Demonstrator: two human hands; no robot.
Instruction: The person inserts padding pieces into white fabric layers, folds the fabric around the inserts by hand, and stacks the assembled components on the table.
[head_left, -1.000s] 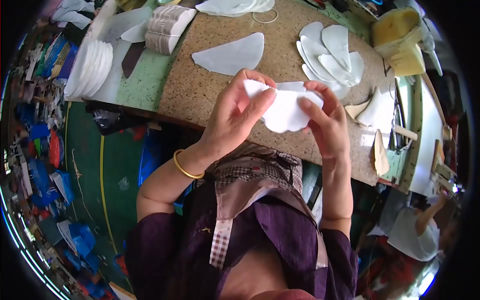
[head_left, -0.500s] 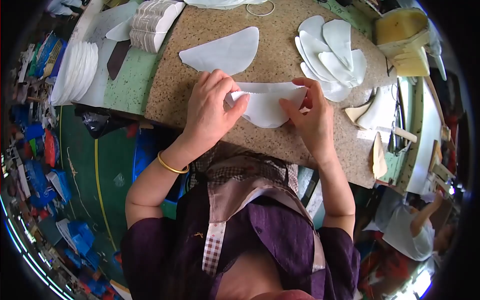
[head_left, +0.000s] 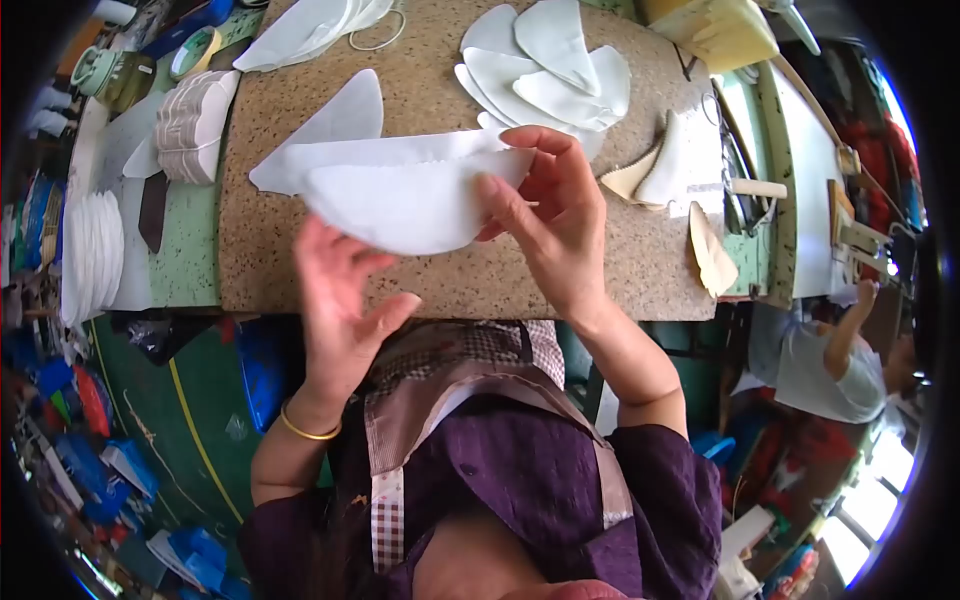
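Observation:
My right hand pinches the right end of a white layered piece, thumb on its front face and fingers behind. The piece has a curved lower edge and is held up over the speckled board. Below its left part, my left hand has its fingers spread, with nothing held. A single pale curved piece lies on the board behind the held one. Farther right on the board, several pale pieces overlap in a fan.
Left of the board are a tied bundle, a white stack and a jar. Beige pieces and a tool handle lie at the right. A yellowed container stands behind. Another person is at far right.
My left hand has let go of the white piece and opened below it. My right hand has lifted the piece and moved left in view. The camera view has turned, shifting the table leftward.

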